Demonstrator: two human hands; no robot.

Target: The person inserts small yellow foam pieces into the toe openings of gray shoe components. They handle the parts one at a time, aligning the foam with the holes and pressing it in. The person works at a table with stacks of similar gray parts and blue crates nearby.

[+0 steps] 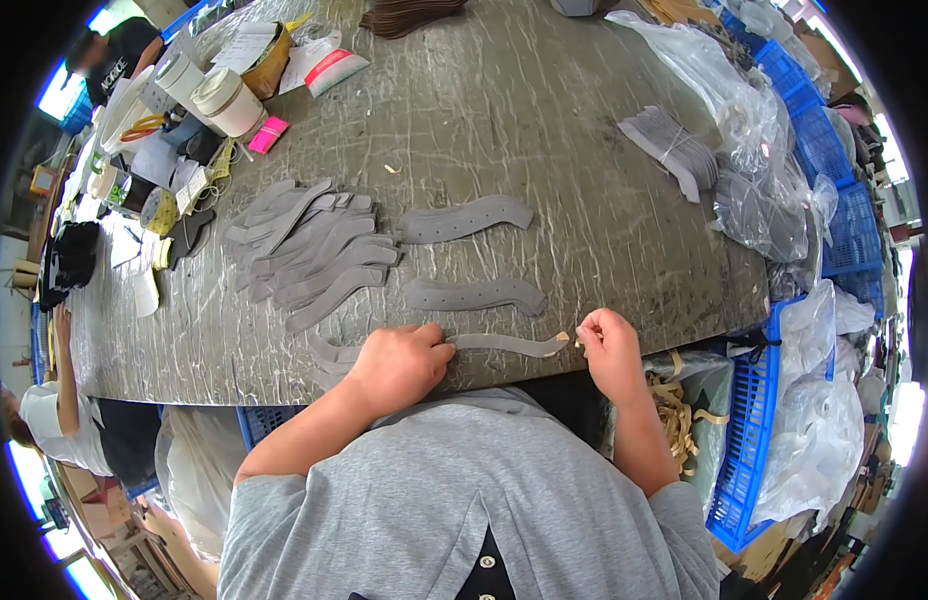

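I see the left hand [399, 362] pressed flat-ish, fingers curled down onto a long grey strip [499, 343] at the counter's near edge — pinning it. The right hand [609, 345] has its fingers pinched shut on a tan tab [564, 341] at the strip's right end. Two more grey curved pieces [464, 220] lie further in, and a fanned pile of them [309, 250] sits toward the left (overlapping loosely). The grey counter [544, 120] is scratched — blue crates [754, 430] stand along its right side.
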